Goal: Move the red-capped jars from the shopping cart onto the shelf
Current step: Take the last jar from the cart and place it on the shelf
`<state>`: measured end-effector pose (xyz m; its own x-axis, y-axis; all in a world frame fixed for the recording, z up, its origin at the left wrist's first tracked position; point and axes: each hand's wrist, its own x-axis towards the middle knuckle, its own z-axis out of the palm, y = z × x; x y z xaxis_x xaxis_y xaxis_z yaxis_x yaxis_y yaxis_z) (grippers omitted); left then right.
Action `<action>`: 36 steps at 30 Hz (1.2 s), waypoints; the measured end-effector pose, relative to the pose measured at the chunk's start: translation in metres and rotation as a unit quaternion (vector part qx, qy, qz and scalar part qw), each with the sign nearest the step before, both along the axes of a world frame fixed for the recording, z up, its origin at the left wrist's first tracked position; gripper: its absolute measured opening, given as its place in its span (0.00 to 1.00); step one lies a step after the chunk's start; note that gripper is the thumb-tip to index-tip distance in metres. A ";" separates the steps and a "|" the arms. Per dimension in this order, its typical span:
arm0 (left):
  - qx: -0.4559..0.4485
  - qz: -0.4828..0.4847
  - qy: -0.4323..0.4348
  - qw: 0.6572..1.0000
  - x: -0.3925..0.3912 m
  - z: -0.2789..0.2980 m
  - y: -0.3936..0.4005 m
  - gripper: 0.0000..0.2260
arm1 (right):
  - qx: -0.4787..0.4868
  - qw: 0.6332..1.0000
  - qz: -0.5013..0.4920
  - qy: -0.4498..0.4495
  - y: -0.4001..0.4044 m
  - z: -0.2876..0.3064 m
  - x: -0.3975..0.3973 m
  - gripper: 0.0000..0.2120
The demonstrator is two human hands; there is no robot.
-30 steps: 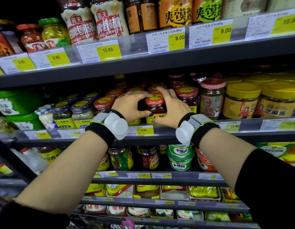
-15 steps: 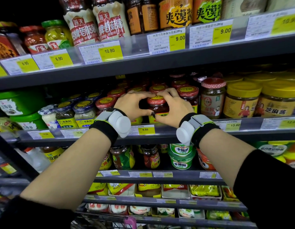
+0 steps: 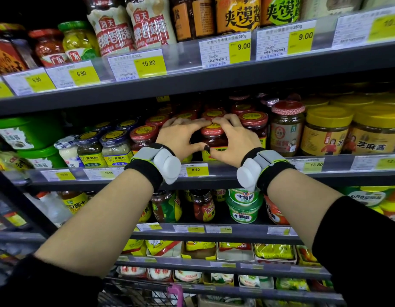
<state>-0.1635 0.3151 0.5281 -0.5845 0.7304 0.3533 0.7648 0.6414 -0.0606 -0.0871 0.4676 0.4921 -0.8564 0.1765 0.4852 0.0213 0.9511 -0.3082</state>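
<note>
A red-capped jar (image 3: 214, 140) with a yellow sticker on its lid stands at the front of the middle shelf (image 3: 280, 177). My left hand (image 3: 181, 138) and my right hand (image 3: 234, 140) hold it from either side. Fingers of both hands curl over the cap and nearly meet, and both thumbs press low on the label. More red-capped jars stand beside it, one to the left (image 3: 143, 135) and one to the right (image 3: 254, 121), with others in rows behind. A corner of the shopping cart (image 3: 147, 295) shows at the bottom; its contents are hidden.
Blue-capped jars (image 3: 115, 145) and green tubs (image 3: 26, 131) fill the shelf's left part. A cloth-topped jar (image 3: 286, 127) and yellow-lidded jars (image 3: 327, 131) fill the right. The upper shelf's edge (image 3: 192, 85) hangs close above. Lower shelves hold cups and packets.
Both hands stay around the same jar on the shelf. My left fingertips have slid a little further over the cap toward the right ones.
</note>
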 end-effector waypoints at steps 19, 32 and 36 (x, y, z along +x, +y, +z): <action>0.067 0.063 0.071 0.993 0.032 -0.038 0.002 0.30 | 0.100 0.994 -0.032 0.013 -0.010 -0.020 0.023 0.36; 0.079 0.092 -0.004 0.993 0.053 -0.066 0.000 0.29 | 0.086 0.996 -0.011 0.014 -0.019 -0.032 0.039 0.36; 0.090 0.083 -0.029 0.992 0.061 -0.076 -0.004 0.28 | 0.088 0.996 0.000 -0.005 -0.025 -0.041 0.046 0.35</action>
<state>-0.1028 0.3108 0.4520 -0.7145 0.5505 0.4317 0.6465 0.7555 0.1066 -0.0410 0.4430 0.4511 -0.8613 0.0896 0.5001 0.0232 0.9902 -0.1375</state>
